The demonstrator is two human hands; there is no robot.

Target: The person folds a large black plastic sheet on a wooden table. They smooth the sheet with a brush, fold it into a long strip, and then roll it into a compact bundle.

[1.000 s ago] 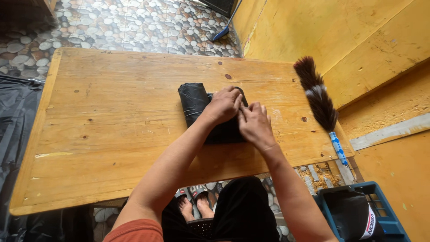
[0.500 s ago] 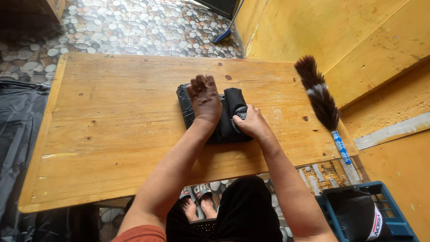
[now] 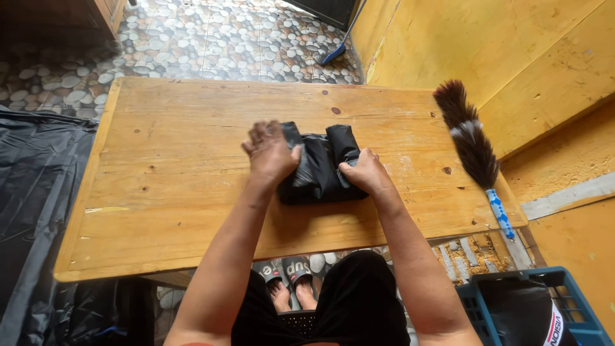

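Black, slightly shiny cloth [image 3: 320,168] sits folded into a compact bundle near the middle of the wooden table [image 3: 179,186], its long axis running away from me, towards the far edge. From where I watch, both hands are on it. My left hand [image 3: 270,152] lies flat on the bundle's left side, fingers spread and pointing forward, pressing down rather than gripping. My right hand [image 3: 365,172] rests against the bundle's right near corner, fingers curled in on the fabric; whether it pinches a fold or only pushes, I cannot tell. The bundle lies between the two hands, touching both, with neither clearly nearer.

Compared with half a second ago, the left hand has slid leftwards off the top centre, so more of the cloth shows between the hands.

Right of my right hand, well apart, a feather duster [image 3: 471,144] lies along the table's edge. Further right and nearer me stands a blue crate [image 3: 576,307]. Left of my left hand, beyond the table, black plastic sheeting [image 3: 32,186] covers the floor.
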